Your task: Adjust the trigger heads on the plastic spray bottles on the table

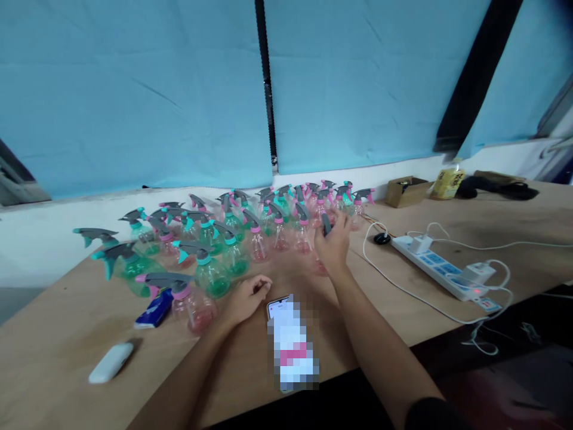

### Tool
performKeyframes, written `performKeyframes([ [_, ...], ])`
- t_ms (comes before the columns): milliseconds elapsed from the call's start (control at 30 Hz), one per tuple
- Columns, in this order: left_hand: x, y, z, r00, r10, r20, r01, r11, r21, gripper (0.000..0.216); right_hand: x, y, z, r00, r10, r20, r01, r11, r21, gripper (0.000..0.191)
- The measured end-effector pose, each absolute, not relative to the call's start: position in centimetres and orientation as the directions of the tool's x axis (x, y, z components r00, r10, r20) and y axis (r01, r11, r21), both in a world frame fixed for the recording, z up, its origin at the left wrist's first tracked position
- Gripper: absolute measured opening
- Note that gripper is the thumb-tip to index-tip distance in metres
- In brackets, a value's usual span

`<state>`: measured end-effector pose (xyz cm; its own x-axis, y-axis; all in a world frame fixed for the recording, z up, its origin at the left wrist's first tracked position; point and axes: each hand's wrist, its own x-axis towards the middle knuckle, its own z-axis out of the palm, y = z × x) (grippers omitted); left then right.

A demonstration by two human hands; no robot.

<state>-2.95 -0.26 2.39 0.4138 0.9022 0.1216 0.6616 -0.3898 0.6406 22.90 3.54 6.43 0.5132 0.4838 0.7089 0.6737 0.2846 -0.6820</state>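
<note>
Many small spray bottles [233, 239], green and pink with grey trigger heads, stand crowded on the wooden table [67, 334]. My right hand [333, 242] is raised over the pink ones and is closed round the grey head of a pink spray bottle [326, 224]. Nearer to me, my left hand [246, 297] rests on the table with its fingers loosely curled and nothing visible in it. It lies between a pink bottle [197, 304] and a phone [290, 343] lying flat in front of me.
A white power strip [441, 270] with chargers and white cables lies to the right. A small cardboard box [405, 191] and a yellow bottle [447, 179] stand at the back right. A blue pack [154, 309] and a white oblong object [111, 362] lie at the left.
</note>
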Motion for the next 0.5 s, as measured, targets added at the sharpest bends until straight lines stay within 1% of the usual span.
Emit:
performKeyframes([
  [167, -3.0, -0.3, 2.4, 0.41, 0.904, 0.123, 0.654, -0.385, 0.651, 0.032, 20.9, 3.9, 5.6, 0.428, 0.61, 0.667, 0.535, 0.423, -0.731, 0.047],
  [267, -3.0, -0.4, 2.5, 0.406, 0.906, 0.119, 0.659, -0.381, 0.649, 0.031, 19.7, 4.2, 5.1, 0.366, 0.677, 0.638, 0.407, 0.5, -0.764, 0.043],
  [367, -3.0, -0.4, 2.5, 0.411, 0.903, 0.124, 0.646, -0.384, 0.66, 0.029, 19.0, 4.6, 4.8, 0.275, 0.735, 0.62, 0.258, 0.565, -0.784, 0.046],
  [433, -3.0, -0.3, 2.4, 0.417, 0.9, 0.127, 0.635, -0.389, 0.667, 0.028, 18.8, 4.7, 4.8, 0.208, 0.775, 0.597, 0.175, 0.571, -0.802, 0.047],
  [500, -3.0, -0.3, 2.3, 0.425, 0.896, 0.128, 0.627, -0.394, 0.672, 0.028, 18.8, 4.7, 4.9, 0.137, 0.824, 0.549, 0.102, 0.54, -0.836, 0.042],
])
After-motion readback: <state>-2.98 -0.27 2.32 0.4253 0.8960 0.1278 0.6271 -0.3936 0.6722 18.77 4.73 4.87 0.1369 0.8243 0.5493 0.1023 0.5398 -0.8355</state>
